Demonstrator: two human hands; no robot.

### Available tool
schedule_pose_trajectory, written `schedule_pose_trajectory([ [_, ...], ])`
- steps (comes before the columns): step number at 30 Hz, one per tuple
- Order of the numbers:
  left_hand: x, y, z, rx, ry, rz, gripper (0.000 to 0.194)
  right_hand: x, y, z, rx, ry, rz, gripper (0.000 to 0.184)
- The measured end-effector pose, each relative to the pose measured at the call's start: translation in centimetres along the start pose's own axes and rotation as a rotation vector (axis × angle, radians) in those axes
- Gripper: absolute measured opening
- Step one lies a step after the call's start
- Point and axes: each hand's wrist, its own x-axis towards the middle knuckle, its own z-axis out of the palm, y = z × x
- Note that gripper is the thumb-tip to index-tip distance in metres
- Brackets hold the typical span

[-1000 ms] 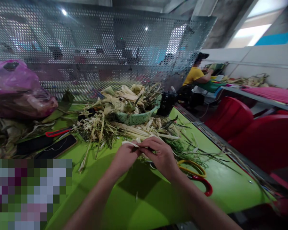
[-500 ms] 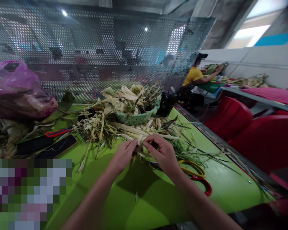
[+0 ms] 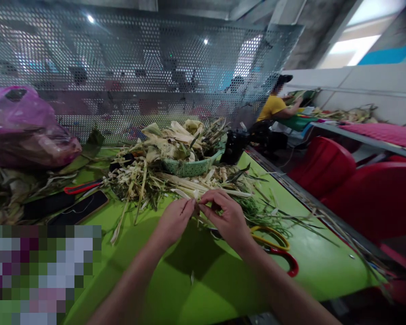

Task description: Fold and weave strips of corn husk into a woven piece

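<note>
Left hand point(image 3: 176, 221) closed, thumb and fingers pinching a pale husk strip point(image 3: 196, 195); right hand point(image 3: 226, 216) likewise pinching it, exact contact partly hidden; strip lies at the left hand's 2 o'clock, the right hand's 10 o'clock; green basket point(image 3: 189, 168), heaped with husks point(image 3: 176, 137), beyond at 12 o'clock; red handle loop point(image 3: 293, 263) at the right hand's 4 o'clock, on the green table point(image 3: 237, 289).

Pale strip point(image 3: 196, 195) perhaps part-hidden, scissors point(image 3: 292, 262) partly behind right hand point(image 3: 230, 219)
</note>
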Motion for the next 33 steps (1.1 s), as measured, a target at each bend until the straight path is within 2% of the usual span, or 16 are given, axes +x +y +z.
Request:
schedule_pose_trajectory([
  [5,-0.1,0.4,0.0,0.076,0.027,0.061,0.036,0.2,0.9,0.2,0.084,-0.092,0.206,0.019],
  [10,-0.2,0.5,0.1,0.069,-0.064,0.103,0.039,0.3,1.0,0.4,0.494,-0.185,0.5,0.032],
  [13,-0.3,0.3,0.2,0.051,-0.126,0.078,0.038,0.4,1.3,0.4,0.67,-0.116,0.612,0.029],
  [17,-0.2,0.1,0.1,0.0,-0.155,-0.011,0.038,0.5,1.8,0.1,0.718,0.048,0.593,0.024],
  [19,-0.2,0.1,-0.1,-0.045,-0.157,-0.075,0.036,0.5,1.8,-0.2,0.74,0.07,0.566,0.022],
  [24,0.1,-0.7,0.0,-0.134,-0.137,-0.191,0.031,0.6,0.8,-0.3,0.763,0.01,0.473,0.022],
  [26,0.2,-1.2,0.2,-0.178,-0.117,-0.19,0.029,0.5,0.4,-0.2,0.681,-0.01,0.419,0.021],
  [30,0.2,-1.3,0.2,-0.199,-0.094,-0.101,0.022,0.4,0.2,-0.1,0.415,-0.096,0.282,0.017],
  [33,0.1,-0.8,0.0,-0.201,-0.066,-0.131,0.026,0.3,0.2,-0.1,0.301,-0.118,0.209,0.012],
])
